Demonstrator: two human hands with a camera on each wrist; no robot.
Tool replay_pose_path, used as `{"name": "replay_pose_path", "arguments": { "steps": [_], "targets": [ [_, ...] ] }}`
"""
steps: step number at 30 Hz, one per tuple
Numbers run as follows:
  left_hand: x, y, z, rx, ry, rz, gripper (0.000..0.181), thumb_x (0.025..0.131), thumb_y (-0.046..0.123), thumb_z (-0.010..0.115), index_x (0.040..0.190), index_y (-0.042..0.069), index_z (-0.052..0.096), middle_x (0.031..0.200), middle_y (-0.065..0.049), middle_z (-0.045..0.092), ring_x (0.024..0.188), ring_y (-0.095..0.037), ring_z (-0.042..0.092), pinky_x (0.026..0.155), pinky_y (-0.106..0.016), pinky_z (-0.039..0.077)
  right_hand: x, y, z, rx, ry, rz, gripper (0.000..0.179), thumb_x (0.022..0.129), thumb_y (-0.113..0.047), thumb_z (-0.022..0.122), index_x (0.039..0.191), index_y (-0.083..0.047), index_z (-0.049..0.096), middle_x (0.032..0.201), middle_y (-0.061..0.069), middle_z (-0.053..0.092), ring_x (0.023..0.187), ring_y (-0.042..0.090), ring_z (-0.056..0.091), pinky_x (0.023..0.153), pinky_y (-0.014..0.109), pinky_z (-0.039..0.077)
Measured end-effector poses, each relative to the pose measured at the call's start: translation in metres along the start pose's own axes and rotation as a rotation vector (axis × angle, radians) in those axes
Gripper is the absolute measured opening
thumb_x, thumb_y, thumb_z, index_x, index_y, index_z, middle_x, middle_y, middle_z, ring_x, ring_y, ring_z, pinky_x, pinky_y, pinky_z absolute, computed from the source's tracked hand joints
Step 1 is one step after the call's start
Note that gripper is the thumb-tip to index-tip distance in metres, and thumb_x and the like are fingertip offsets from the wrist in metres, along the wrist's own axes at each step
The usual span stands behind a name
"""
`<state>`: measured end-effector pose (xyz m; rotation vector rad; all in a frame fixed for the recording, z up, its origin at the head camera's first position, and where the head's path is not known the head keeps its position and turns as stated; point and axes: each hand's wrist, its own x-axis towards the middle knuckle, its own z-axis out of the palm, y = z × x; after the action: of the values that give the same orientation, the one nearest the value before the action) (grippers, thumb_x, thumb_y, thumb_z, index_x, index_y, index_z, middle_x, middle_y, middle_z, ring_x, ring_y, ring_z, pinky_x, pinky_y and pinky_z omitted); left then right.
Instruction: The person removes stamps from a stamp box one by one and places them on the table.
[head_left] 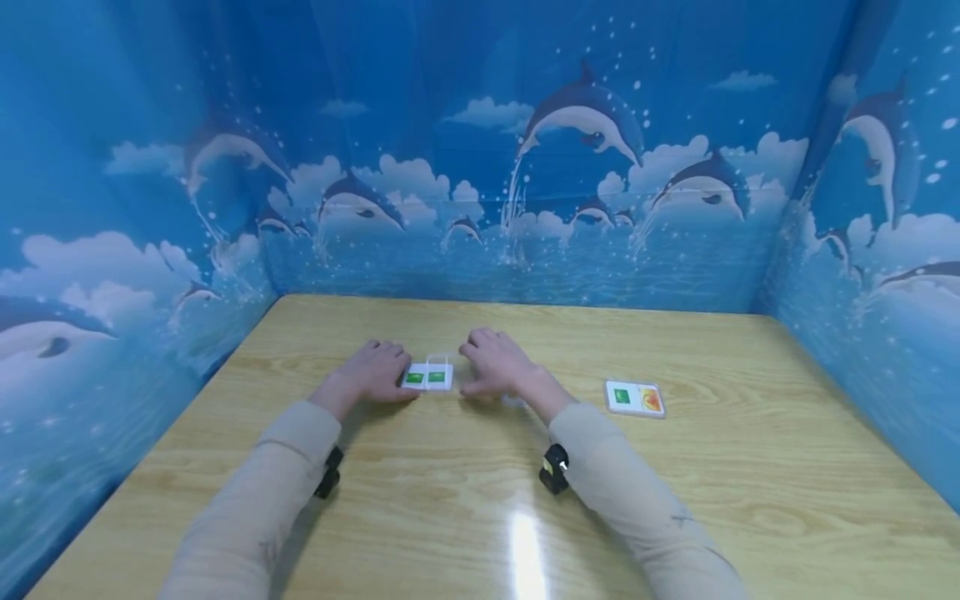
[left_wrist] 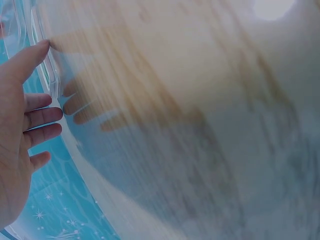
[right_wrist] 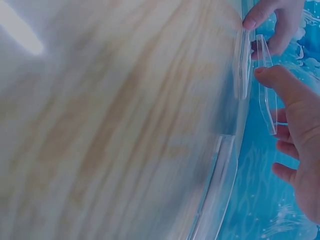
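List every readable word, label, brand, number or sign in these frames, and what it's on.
None readable.
Case between the hands: two green prints, too small to tell if they hold lettering.
Case at right: green print and orange picture, likewise too small.
Clear lid in the right hand: no lettering visible.
Backdrop: dolphins and clouds, no lettering visible.

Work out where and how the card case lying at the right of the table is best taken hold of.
Probably by its two long edges, coming from above, thumb on the near one and fingers on the far one: the card case lies flat, a thin rectangle with all four edges exposed. The right hand is nearer but seems to hold a clear cover, so free it first.
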<state>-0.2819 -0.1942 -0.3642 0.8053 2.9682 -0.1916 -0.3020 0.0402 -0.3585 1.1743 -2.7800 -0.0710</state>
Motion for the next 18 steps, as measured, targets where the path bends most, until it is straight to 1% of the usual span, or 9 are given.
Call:
{"name": "replay_pose_path", "arguments": {
  "steps": [6, 11, 15, 18],
  "targets": [
    [0.000, -0.001, 0.001, 0.013, -0.014, -0.002, 0.057, 0.087, 0.054, 0.052, 0.114, 0.004, 0.057, 0.115, -0.014, 0.055, 0.109, -0.030, 0.049, 0.097, -0.049, 0.033, -0.008, -0.004, -0.001, -0.038, 0.006, -0.035, 0.063, 0.076, -0.050, 0.067, 0.122, -0.007, 0.056, 0.113, 0.008, 0.050, 0.106, 0.021, 0.045, 0.088, 0.034, 0.039],
    [0.002, -0.001, 0.001, 0.021, -0.014, 0.002, 0.056, 0.088, 0.053, 0.052, 0.113, 0.004, 0.057, 0.115, -0.014, 0.055, 0.109, -0.030, 0.049, 0.096, -0.049, 0.034, -0.014, -0.007, -0.002, -0.073, 0.007, -0.068, 0.063, 0.076, -0.052, 0.066, 0.119, -0.007, 0.057, 0.111, 0.008, 0.051, 0.104, 0.022, 0.046, 0.087, 0.035, 0.040],
    [0.001, 0.000, 0.000, 0.021, -0.008, 0.009, 0.054, 0.088, 0.051, 0.052, 0.112, 0.002, 0.058, 0.113, -0.015, 0.055, 0.108, -0.030, 0.049, 0.095, -0.049, 0.035, -0.017, -0.010, -0.002, -0.077, 0.006, -0.066, 0.065, 0.076, -0.054, 0.065, 0.120, -0.007, 0.056, 0.113, 0.007, 0.051, 0.106, 0.021, 0.046, 0.089, 0.036, 0.039],
    [0.001, 0.000, 0.002, 0.023, 0.005, 0.019, 0.053, 0.088, 0.049, 0.053, 0.111, 0.001, 0.058, 0.111, -0.015, 0.055, 0.106, -0.030, 0.050, 0.094, -0.049, 0.035, -0.020, -0.011, -0.001, -0.085, 0.005, -0.064, 0.066, 0.076, -0.056, 0.064, 0.120, -0.007, 0.056, 0.114, 0.007, 0.051, 0.107, 0.021, 0.046, 0.092, 0.036, 0.038]
  ]
}}
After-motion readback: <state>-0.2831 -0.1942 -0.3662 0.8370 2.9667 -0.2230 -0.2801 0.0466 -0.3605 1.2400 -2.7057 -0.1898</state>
